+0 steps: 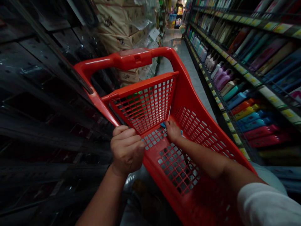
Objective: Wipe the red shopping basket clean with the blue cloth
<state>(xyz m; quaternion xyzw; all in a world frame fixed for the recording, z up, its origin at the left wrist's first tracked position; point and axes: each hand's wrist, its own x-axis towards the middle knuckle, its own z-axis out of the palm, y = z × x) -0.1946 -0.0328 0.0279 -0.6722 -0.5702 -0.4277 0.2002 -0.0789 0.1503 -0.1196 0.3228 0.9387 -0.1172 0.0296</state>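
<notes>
A red plastic shopping cart [162, 149] with grid-patterned walls fills the middle of the view, its handle [134, 58] at the far end. My left hand [127, 149] is closed in a fist around the cart's left rim. Inside the basket, my right hand [173, 131] reaches down to the far end of the floor, close to the upright grid flap [150, 102]. Its fingers are curled over a small blue object [162, 125]. Bits of blue show on either side of that hand, but most of the object is hidden, so its kind is unclear.
Shelves of bottles [249, 116] in many colours run along the right side. Stacked brown packages [119, 25] stand beyond the handle, and dark boxed goods [35, 125] line the left. A grey tiled aisle [174, 40] leads away at the top.
</notes>
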